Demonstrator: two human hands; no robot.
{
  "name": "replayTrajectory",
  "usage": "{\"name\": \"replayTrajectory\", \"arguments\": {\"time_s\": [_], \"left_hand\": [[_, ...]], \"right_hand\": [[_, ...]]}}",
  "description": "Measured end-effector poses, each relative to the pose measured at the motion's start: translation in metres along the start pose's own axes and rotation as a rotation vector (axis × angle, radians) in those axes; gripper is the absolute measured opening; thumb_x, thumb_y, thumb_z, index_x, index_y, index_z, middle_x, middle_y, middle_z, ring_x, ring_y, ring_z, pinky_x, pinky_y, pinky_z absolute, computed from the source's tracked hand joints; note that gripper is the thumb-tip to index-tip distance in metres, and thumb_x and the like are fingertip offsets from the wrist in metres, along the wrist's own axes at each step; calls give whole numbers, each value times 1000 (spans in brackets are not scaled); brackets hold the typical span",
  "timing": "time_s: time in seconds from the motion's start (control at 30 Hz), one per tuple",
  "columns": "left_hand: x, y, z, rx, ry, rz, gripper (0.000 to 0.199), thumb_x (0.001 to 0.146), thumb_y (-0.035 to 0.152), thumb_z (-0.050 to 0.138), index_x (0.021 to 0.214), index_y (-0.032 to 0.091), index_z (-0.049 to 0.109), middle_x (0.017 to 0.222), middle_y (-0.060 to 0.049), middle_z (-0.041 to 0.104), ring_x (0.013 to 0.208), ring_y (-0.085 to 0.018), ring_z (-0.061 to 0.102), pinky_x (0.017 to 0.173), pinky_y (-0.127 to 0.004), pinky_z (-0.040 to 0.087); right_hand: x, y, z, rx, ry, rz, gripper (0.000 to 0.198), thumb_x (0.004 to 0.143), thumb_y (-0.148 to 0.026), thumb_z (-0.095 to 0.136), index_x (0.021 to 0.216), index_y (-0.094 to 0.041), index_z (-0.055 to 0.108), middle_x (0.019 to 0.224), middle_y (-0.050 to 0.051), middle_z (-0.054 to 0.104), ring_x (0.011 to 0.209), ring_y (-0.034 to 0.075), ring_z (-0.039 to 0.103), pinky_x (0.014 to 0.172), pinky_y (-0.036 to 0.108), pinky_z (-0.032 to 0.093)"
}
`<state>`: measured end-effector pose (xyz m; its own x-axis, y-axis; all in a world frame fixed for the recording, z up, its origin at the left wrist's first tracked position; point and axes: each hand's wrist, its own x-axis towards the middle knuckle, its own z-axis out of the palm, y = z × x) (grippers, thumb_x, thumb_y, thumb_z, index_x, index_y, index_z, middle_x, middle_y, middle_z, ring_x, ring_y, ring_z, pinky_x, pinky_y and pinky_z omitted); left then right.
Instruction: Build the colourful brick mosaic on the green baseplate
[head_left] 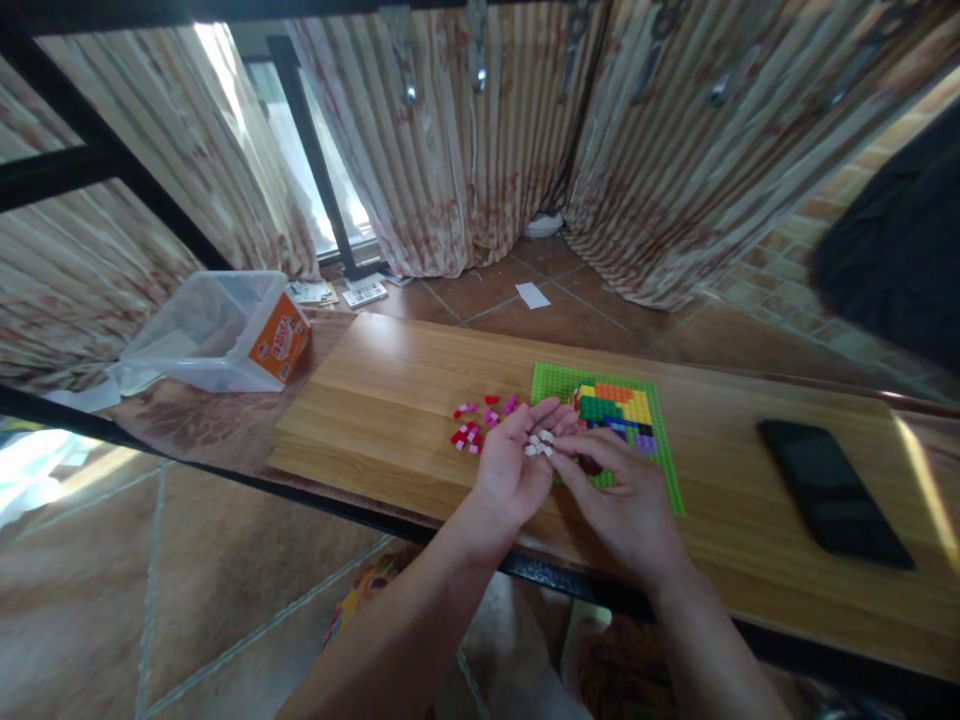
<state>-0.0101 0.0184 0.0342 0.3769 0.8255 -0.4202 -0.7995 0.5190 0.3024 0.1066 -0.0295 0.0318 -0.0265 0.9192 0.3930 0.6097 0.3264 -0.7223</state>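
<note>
My left hand [513,460] is turned palm up and cups several small white toy bricks [540,443]. The thumb and forefinger of my right hand [619,490] are pinched together at the right edge of that little pile, on a white brick mostly hidden by the fingertips. Behind both hands lies a green baseplate [670,470], partly covered by them. Built on it is a patch of coloured bricks [611,405] in orange, yellow, green, blue and purple. Left of my left hand, loose red and pink bricks [466,436] are scattered on the wooden board.
The wooden board [390,400] carries a black phone [834,492] at the right. A clear plastic bin [217,330] with an orange label stands at the far left. Dark metal bars [135,185] frame the left side and top. Striped curtains [465,150] hang behind.
</note>
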Motion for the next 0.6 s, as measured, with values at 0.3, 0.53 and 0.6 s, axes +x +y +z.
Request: {"name": "replayTrajectory", "arguments": {"time_s": [0.3, 0.53, 0.6], "left_hand": [[0, 0, -2, 75, -67, 63, 30, 95, 24, 45, 90, 9, 70, 91, -11, 72, 91, -16, 68, 95, -29, 48], [-2, 1, -1, 90, -60, 88, 30, 95, 22, 45, 88, 9, 71, 93, -10, 72, 90, -15, 68, 95, -27, 47], [-3, 1, 0, 96, -50, 87, 28, 94, 20, 47, 88, 9, 71, 93, -10, 72, 90, -15, 68, 95, -27, 47]], "right_hand": [[1, 4, 8, -42, -46, 58, 13, 88, -32, 60, 89, -23, 70, 92, 4, 71, 87, 19, 66, 79, 34, 50], [4, 4, 6, -54, -117, 64, 13, 89, -29, 57, 91, -22, 68, 94, 5, 71, 88, 20, 65, 80, 35, 49], [4, 6, 5, -42, -140, 70, 14, 89, -29, 57, 94, -22, 68, 97, 5, 71, 91, 20, 65, 82, 36, 50]]}}
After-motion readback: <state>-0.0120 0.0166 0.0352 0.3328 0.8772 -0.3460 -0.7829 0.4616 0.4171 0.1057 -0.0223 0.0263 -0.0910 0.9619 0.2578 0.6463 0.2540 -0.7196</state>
